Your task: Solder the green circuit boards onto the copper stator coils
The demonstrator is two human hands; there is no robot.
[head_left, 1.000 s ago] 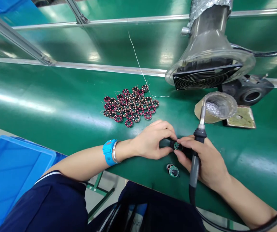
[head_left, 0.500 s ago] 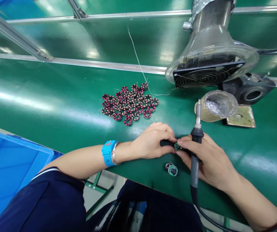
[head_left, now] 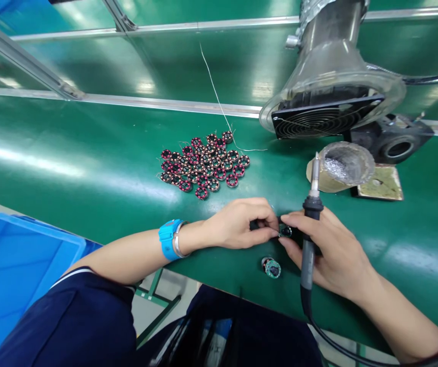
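A soldering iron (head_left: 309,234) points tip up, tucked in my right hand (head_left: 331,250), whose thumb and finger also pinch a small round part with a green circuit board (head_left: 285,231). My left hand (head_left: 245,223), a blue band on its wrist, is closed at the left side of that part. What its fingertips pinch is too small to make out. Just below the hands, a second round part with a green board (head_left: 271,267) lies on the green table (head_left: 119,204). Several copper and red wound rings (head_left: 206,162) are grouped beyond my left hand.
A fume hood with a black fan (head_left: 326,117) hangs at the upper right. Below it are a cup of solder scraps (head_left: 341,165), a black iron stand (head_left: 397,140) and a sponge tray (head_left: 381,182). Thin wire (head_left: 215,92) rises behind the rings. A blue bin (head_left: 24,270) is at left.
The fingers of my left hand have shifted and curled at the small part. The part in my right hand has turned slightly, showing more of its dark centre.
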